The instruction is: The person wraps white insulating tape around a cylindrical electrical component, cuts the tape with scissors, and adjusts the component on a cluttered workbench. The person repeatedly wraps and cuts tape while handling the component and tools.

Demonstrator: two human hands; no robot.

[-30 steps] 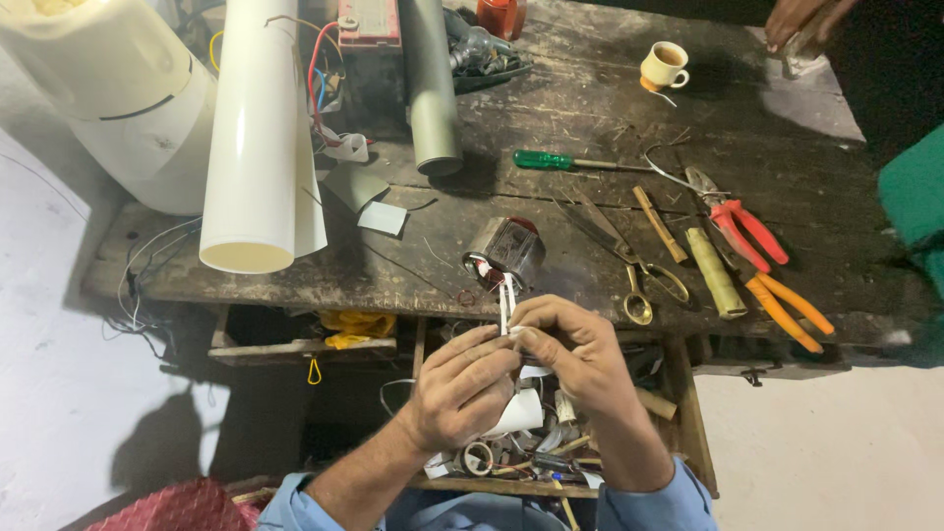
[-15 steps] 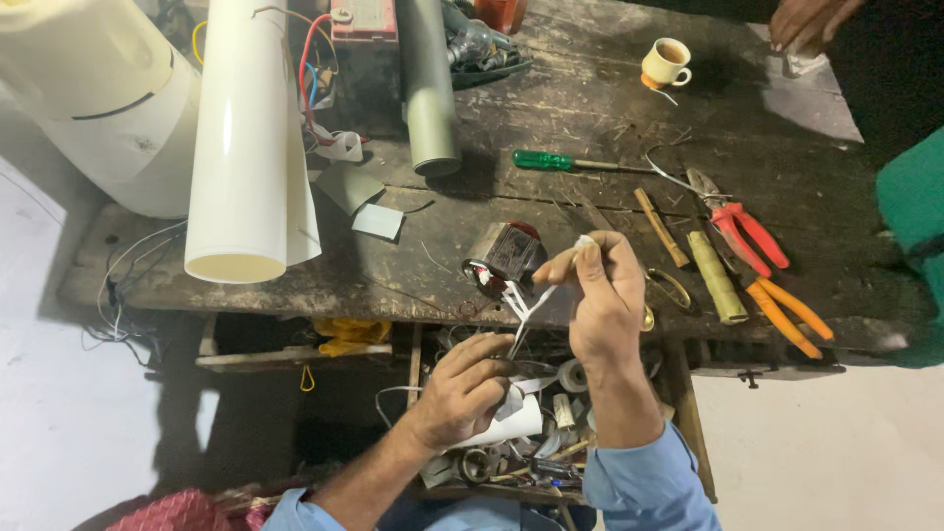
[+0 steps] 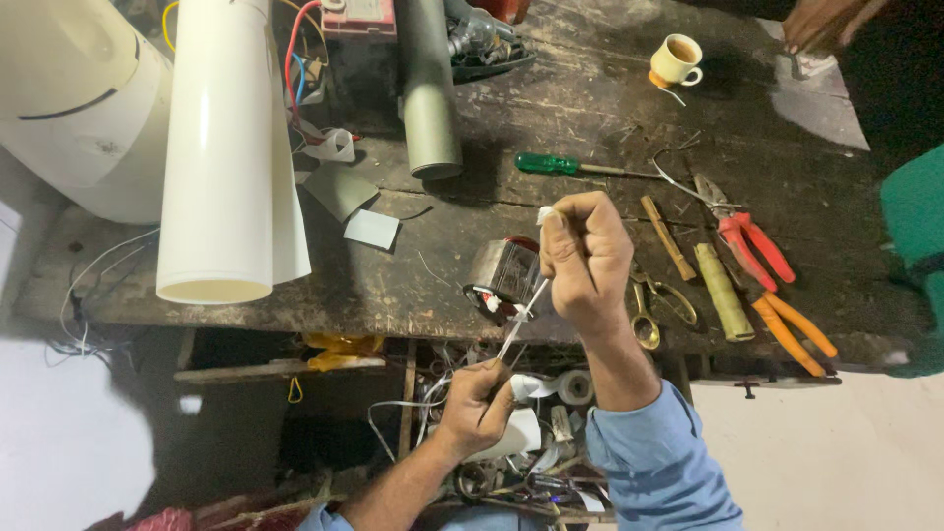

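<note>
My right hand is raised over the front edge of the dark wooden workbench, fist closed on the upper end of a thin white strip. My left hand is lower, over the open drawer, pinching the strip's lower end, so it runs taut and slanted between both hands. Just behind the strip a small coil wound with shiny tape sits on the bench edge.
Pliers with red and orange handles, scissors, a green screwdriver and a cup lie on the bench. White pipes and a grey pipe overhang at left. Another person's hand is at top right.
My hands were together in front of the coil. The right hand has since risen and the left has dropped, drawing the white strip out between them.
</note>
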